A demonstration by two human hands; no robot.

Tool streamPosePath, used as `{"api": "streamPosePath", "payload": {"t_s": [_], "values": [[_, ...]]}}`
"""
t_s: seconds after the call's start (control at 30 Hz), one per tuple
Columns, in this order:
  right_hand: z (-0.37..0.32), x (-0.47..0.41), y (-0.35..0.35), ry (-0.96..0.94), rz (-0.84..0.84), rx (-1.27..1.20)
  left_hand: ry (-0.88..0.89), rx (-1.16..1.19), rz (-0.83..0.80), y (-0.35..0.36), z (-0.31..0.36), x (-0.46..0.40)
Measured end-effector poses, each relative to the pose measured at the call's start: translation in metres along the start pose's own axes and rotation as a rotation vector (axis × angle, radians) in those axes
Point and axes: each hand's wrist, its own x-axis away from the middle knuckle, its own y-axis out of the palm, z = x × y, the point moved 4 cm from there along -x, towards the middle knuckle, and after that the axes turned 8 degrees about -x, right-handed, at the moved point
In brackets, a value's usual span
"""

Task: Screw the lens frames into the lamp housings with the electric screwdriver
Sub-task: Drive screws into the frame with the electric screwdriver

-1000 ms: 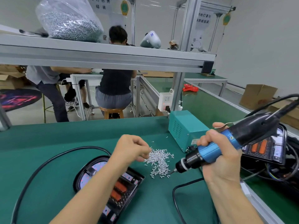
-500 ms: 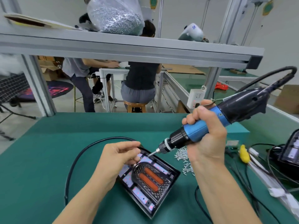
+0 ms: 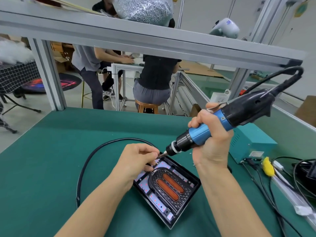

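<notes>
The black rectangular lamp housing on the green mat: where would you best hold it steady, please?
Probably by the near-left long edge of the black rectangular lamp housing, coming from the left: that raised rim is bare, while the blue-and-black electric screwdriver and left hand crowd the far corner.

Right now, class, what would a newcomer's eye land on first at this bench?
The blue screwdriver in the right hand comes first, its tip angled down at the lamp's far corner. There the left hand pinches at the tip. Next come the two orange strips glowing mid-lamp on the green table.
</notes>
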Motion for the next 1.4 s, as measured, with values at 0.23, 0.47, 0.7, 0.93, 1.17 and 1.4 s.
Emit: {"api": "streamPosePath", "payload": {"t_s": [0.23, 0.47, 0.7, 0.93, 1.17, 1.4], "values": [[0.021, 0.002, -0.005, -0.013, -0.043, 0.202, 0.203, -0.719, 0.188, 0.006, 0.008, -0.005], [0.032, 0.002, -0.004, 0.019, -0.056, 0.218, 0.235, -0.890, 0.182, 0.012, 0.007, -0.008], [0.029, 0.004, -0.004, 0.029, -0.068, 0.197, 0.263, -0.973, 0.145, 0.017, 0.008, -0.011], [-0.048, -0.014, -0.030, -0.206, 0.031, 0.118, 0.382, -0.807, 0.089, 0.039, 0.035, -0.004], [-0.093, -0.011, -0.074, -0.259, 0.150, 0.220, 0.563, -1.398, -0.134, 0.151, 0.054, -0.015], [-0.107, -0.004, -0.104, -0.240, 0.186, 0.268, 0.501, -1.576, -0.158, 0.179, 0.037, -0.027]]}}
